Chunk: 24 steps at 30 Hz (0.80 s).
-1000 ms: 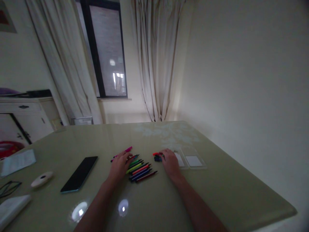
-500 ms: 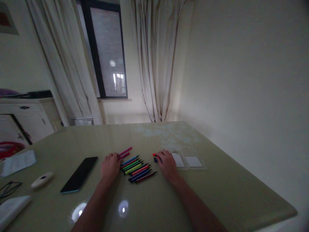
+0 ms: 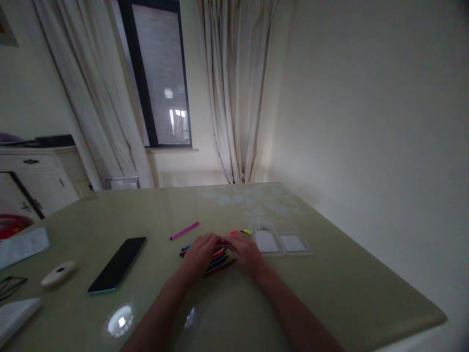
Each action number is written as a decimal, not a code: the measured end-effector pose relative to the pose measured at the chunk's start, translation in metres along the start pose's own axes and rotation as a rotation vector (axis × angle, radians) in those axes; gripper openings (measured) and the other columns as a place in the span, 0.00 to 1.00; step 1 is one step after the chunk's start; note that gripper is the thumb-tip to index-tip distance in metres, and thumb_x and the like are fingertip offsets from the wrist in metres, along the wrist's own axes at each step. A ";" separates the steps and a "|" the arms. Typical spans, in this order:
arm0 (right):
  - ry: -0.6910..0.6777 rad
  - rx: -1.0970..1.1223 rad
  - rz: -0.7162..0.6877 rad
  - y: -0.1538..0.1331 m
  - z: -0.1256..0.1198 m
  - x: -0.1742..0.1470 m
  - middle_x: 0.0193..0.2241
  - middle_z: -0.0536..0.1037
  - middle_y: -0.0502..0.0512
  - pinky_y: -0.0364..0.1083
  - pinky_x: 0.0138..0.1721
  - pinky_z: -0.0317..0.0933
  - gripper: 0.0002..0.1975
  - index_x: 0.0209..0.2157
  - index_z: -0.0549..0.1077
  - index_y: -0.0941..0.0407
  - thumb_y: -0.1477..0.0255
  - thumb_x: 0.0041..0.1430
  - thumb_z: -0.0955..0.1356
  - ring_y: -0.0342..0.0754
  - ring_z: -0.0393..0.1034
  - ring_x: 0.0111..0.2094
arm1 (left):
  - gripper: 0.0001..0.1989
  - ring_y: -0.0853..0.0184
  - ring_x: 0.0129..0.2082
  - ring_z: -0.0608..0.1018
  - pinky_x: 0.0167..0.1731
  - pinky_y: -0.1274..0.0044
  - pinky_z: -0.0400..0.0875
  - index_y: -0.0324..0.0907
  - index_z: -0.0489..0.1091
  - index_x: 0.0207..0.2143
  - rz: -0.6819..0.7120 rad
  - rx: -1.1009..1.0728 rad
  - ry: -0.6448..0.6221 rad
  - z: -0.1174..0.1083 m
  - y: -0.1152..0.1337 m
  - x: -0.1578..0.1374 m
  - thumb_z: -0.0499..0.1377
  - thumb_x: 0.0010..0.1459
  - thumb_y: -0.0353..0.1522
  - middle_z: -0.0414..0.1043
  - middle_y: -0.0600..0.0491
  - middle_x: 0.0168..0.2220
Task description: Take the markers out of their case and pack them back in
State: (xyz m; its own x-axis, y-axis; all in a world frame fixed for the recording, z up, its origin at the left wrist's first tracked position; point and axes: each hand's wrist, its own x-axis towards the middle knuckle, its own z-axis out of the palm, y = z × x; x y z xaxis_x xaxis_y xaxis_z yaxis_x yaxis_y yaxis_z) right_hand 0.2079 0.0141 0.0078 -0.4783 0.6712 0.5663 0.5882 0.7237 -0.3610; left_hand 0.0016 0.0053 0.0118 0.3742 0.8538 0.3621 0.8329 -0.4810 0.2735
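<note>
Over the row of coloured markers, my left hand and my right hand come together. Between their fingertips a bit of a pink marker shows, and both hands are closed on it; most of it is hidden by the fingers. My left hand covers much of the row, leaving blue, red and dark barrels visible around it. Another pink marker lies apart, beyond my left hand. Just past my right fingers are small red, green and yellow pieces that look like marker caps.
An open clear plastic case with white cards lies right of my right hand. To the left are a black phone, a white oval object, a paper sheet and glasses. The table meets a wall at right.
My left hand has taken one of the two pink markers and moved right, over the row. My right hand has shifted slightly left from the cap-like pieces to meet it.
</note>
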 end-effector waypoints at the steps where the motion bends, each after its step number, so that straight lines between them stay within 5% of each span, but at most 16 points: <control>1: -0.028 0.009 -0.015 0.001 0.000 0.000 0.42 0.82 0.56 0.47 0.49 0.68 0.12 0.52 0.78 0.52 0.73 0.71 0.66 0.50 0.75 0.45 | 0.06 0.61 0.45 0.79 0.48 0.73 0.68 0.48 0.72 0.44 0.024 -0.020 -0.010 0.003 0.004 0.000 0.55 0.69 0.33 0.79 0.53 0.44; 6: 0.032 0.020 -0.020 0.025 -0.015 0.000 0.40 0.84 0.57 0.47 0.47 0.68 0.12 0.50 0.80 0.53 0.72 0.70 0.66 0.50 0.77 0.43 | 0.10 0.61 0.43 0.81 0.44 0.73 0.71 0.48 0.71 0.46 -0.028 -0.069 0.005 -0.004 -0.012 -0.004 0.50 0.72 0.35 0.80 0.52 0.43; 11: 0.283 -0.043 0.282 0.059 -0.041 -0.009 0.43 0.84 0.61 0.52 0.49 0.68 0.15 0.53 0.79 0.56 0.70 0.69 0.66 0.54 0.78 0.43 | 0.17 0.57 0.44 0.81 0.43 0.69 0.72 0.44 0.70 0.49 -0.220 -0.048 0.121 -0.025 -0.055 -0.012 0.44 0.73 0.38 0.79 0.46 0.47; 14: 0.210 -0.095 0.373 0.059 -0.035 -0.010 0.45 0.84 0.63 0.53 0.50 0.68 0.14 0.50 0.80 0.58 0.71 0.67 0.67 0.55 0.77 0.46 | 0.13 0.58 0.43 0.80 0.45 0.69 0.71 0.44 0.74 0.41 -0.217 -0.035 0.113 -0.024 -0.063 -0.014 0.51 0.69 0.38 0.79 0.47 0.43; 18: 0.079 -0.078 0.320 0.043 -0.015 -0.006 0.42 0.84 0.59 0.50 0.49 0.67 0.11 0.44 0.82 0.55 0.75 0.66 0.67 0.54 0.77 0.44 | 0.12 0.59 0.45 0.79 0.49 0.71 0.70 0.46 0.77 0.36 -0.200 -0.027 0.085 -0.014 -0.060 -0.012 0.56 0.66 0.39 0.79 0.49 0.43; 24: 0.027 -0.078 0.300 0.033 -0.010 -0.004 0.45 0.83 0.60 0.49 0.51 0.66 0.14 0.48 0.80 0.55 0.78 0.67 0.65 0.54 0.75 0.47 | 0.19 0.57 0.46 0.78 0.51 0.67 0.70 0.41 0.77 0.48 -0.438 0.067 0.192 -0.013 -0.080 -0.017 0.47 0.70 0.36 0.76 0.43 0.46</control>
State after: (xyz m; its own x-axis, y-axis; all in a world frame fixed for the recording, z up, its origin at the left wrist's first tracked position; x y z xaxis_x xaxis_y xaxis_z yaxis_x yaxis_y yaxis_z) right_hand 0.2355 0.0338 0.0009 -0.2586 0.8478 0.4630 0.7495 0.4785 -0.4576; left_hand -0.0768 0.0262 -0.0047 -0.0947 0.9180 0.3851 0.9223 -0.0647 0.3810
